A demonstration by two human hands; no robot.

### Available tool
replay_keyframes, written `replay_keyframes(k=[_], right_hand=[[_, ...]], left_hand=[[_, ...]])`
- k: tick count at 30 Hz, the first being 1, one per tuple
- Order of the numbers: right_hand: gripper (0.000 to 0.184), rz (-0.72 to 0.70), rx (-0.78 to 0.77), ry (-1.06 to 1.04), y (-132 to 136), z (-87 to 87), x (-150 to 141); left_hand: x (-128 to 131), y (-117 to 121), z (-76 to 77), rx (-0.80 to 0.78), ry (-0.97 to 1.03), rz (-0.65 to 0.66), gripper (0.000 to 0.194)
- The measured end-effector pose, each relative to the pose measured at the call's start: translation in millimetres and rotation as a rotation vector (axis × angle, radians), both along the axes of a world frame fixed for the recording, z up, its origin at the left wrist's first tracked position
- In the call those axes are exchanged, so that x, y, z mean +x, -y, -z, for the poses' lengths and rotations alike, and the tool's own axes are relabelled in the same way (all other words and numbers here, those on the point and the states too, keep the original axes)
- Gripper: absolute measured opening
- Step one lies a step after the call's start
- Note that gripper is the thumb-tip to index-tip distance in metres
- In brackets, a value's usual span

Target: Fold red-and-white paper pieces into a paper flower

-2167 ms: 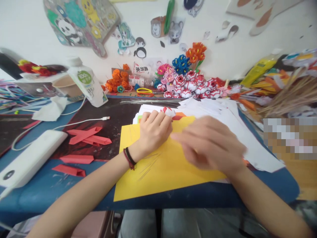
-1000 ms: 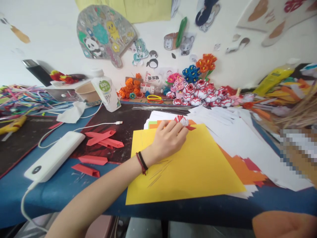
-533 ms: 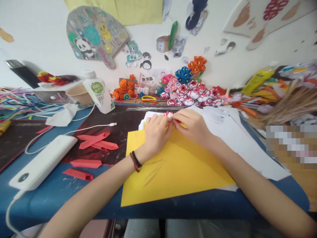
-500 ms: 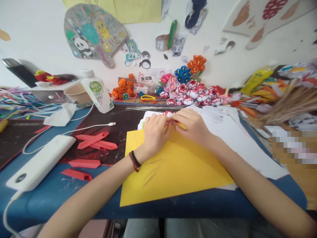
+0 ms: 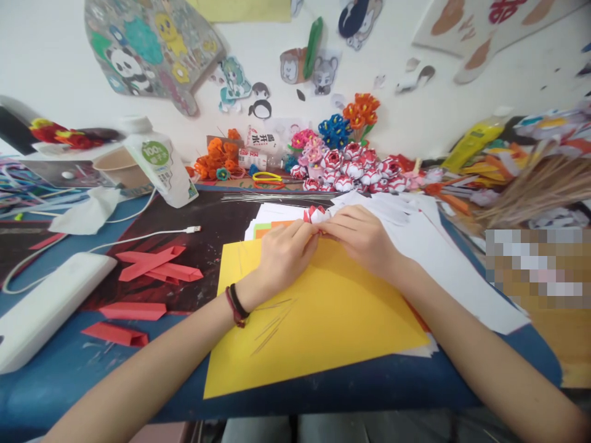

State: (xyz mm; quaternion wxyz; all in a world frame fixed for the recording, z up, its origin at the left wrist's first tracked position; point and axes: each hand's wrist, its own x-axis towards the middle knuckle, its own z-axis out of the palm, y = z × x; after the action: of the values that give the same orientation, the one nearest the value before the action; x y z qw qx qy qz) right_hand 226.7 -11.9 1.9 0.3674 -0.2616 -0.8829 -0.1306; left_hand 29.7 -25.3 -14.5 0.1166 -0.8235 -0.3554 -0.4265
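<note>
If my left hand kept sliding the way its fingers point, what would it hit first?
Probably the small red-and-white paper flower that the left hand already pinches against the right hand; beyond that, white paper sheets.

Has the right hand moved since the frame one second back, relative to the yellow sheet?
Yes. The right hand has come up over the yellow sheet to meet the left hand at the paper flower.

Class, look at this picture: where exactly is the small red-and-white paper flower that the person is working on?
The red-and-white paper flower sits mid-frame, pinched between the left hand and right hand, just above the yellow sheet's far edge.
</note>
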Motion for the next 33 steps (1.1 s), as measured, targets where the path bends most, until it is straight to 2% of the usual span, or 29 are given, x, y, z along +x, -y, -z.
replay_keyframes(k=[10,17,26,33], right_hand=[[0.023,-0.049,-0.039,-0.035,0.3,-0.4,3.0],[0.017,-0.092,-0.167,-0.115,-0.4,-2.1,3.3],[0.02,-0.053,-0.097,0.056,4.3,-3.4,3.0],[0.015,0.084,0.039,0.082,9.6,0.4,-6.4]], left_hand=[[0.5,-0.9,0.3,0.098,-0.042,0.053,0.019],[-0.5,1.6,0.7,0.129,-0.095,0.05,0.02],[-0.5,0.9,-0.4,0.122,-0.072,0.037,0.022],[-1.2,-0.6,2.9,0.124,-0.064,0.052,0.022]])
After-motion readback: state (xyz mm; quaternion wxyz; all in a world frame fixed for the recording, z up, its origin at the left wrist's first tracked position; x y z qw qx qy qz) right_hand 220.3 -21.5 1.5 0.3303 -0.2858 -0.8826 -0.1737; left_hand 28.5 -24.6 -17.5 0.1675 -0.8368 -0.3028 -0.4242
